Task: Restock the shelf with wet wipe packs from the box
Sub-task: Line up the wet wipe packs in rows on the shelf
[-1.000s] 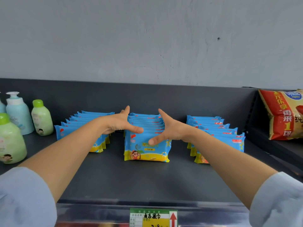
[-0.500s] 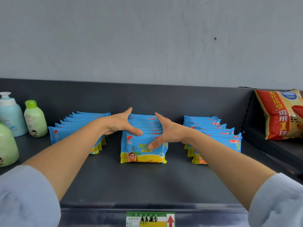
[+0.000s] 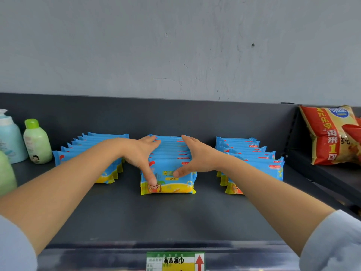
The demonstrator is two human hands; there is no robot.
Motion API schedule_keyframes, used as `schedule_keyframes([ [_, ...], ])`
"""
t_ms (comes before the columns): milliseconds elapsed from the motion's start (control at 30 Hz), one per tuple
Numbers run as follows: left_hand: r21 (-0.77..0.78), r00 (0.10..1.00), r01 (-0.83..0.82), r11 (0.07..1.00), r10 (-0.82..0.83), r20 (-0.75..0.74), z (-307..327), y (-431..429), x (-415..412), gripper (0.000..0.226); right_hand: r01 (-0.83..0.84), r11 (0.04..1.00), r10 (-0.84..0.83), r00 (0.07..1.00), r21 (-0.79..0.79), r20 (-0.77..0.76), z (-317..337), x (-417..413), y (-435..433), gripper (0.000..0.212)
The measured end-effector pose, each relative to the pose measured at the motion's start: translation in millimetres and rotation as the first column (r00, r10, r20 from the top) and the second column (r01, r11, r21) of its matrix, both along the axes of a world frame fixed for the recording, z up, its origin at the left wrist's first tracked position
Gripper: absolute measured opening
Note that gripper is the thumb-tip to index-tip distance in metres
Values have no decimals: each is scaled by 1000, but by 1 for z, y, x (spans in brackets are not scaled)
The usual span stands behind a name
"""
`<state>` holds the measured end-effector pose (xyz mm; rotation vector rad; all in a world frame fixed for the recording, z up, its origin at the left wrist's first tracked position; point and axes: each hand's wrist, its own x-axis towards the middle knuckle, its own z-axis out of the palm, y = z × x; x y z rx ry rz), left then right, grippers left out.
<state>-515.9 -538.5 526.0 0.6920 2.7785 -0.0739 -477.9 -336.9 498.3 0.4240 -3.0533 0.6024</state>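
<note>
Three rows of blue and yellow wet wipe packs stand upright on the dark grey shelf point(image 3: 168, 216). My left hand point(image 3: 141, 153) and my right hand point(image 3: 195, 157) lie over the top of the middle row point(image 3: 172, 182), fingers straight along its two sides, both thumbs pressing on the face of the front pack. The left row point(image 3: 88, 149) and the right row point(image 3: 252, 159) stand untouched on either side. The box is out of view.
Green and blue lotion bottles point(image 3: 37, 141) stand at the shelf's left end. A red snack bag point(image 3: 332, 133) leans on the neighbouring shelf to the right. A price label point(image 3: 173, 261) sits on the front edge. A grey wall rises behind.
Both hands have closed in over the middle row, and the thumbs have slid lower down the front pack's face. My view has shifted slightly.
</note>
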Motion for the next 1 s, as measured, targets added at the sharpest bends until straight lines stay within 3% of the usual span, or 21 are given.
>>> schedule_keyframes([
  [100, -116, 993, 22, 993, -35, -108, -9, 4, 2, 140, -38, 989, 42, 999, 142, -26, 2, 4, 0, 119],
  [200, -114, 983, 34, 993, -54, -178, -15, 5, 2, 136, -58, 944, 75, 996, 325, -41, 2, 7, 1, 119],
  [367, -92, 963, 52, 994, -75, -258, -17, 7, 6, 128, -7, 890, 75, 988, 456, -131, 1, 2, -3, 106],
  [633, -87, 974, 38, 995, -57, -220, -20, 8, 5, 129, 6, 868, 76, 987, 496, -144, -4, 4, -6, 108],
  [1000, -35, 977, 67, 997, -72, -201, -8, 6, 10, 123, 28, 948, 0, 996, 318, -90, 7, 20, 5, 111],
])
